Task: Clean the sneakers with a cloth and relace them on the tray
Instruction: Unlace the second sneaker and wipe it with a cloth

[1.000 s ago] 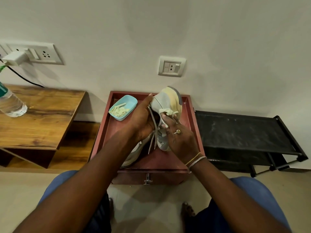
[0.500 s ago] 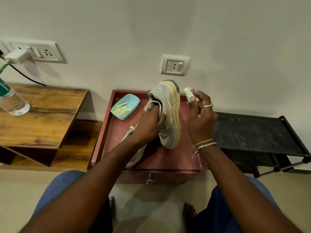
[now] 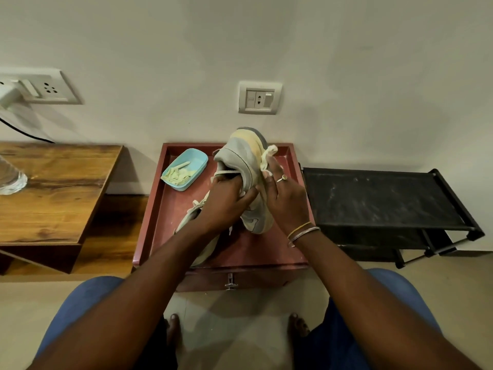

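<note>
**Sneaker held up on end over the tray**

You held one sneaker (image 3: 245, 153) up above the tray (image 3: 266, 252), near its far side. Its long axis ran steeply, from low and near you to high and near the wall. The end with the opening pointed up and away, and the other end pointed down at the tray floor. The sole side faced to the right.

Your left hand (image 3: 226, 201) gripped the sneaker at the opening, with the fingers curled over its edge. Your right hand (image 3: 285, 198) held the cloth (image 3: 269, 152) at the fingers and pressed it on the sole side, close to the upper end.

The second sneaker (image 3: 188, 220) lay on the tray under your left forearm, with its length going from near left to far right. A blue dish (image 3: 197, 158) with pale strips stood in the far left corner of the tray.
</note>
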